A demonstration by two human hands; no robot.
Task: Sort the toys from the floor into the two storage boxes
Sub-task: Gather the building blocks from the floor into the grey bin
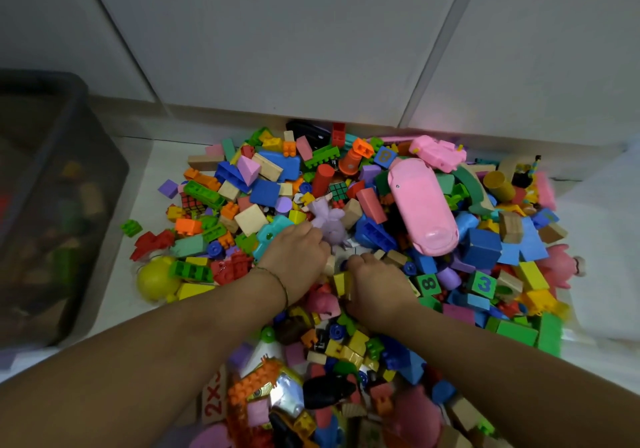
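Two bare forearms [173,337] stretched from below into the toy pile [266,193] heaped on the floor [156,157]. The left hand [294,257] and right hand [377,285] sat knuckles-up, fingertips sunk among the blocks; whether either gripped anything, I couldn't tell. Lifting loose pieces off the top, one kind at a time, looked wisest. I counted one dark storage box [104,170], at the left, two puzzle cubes [337,189], and blocks beyond counting.
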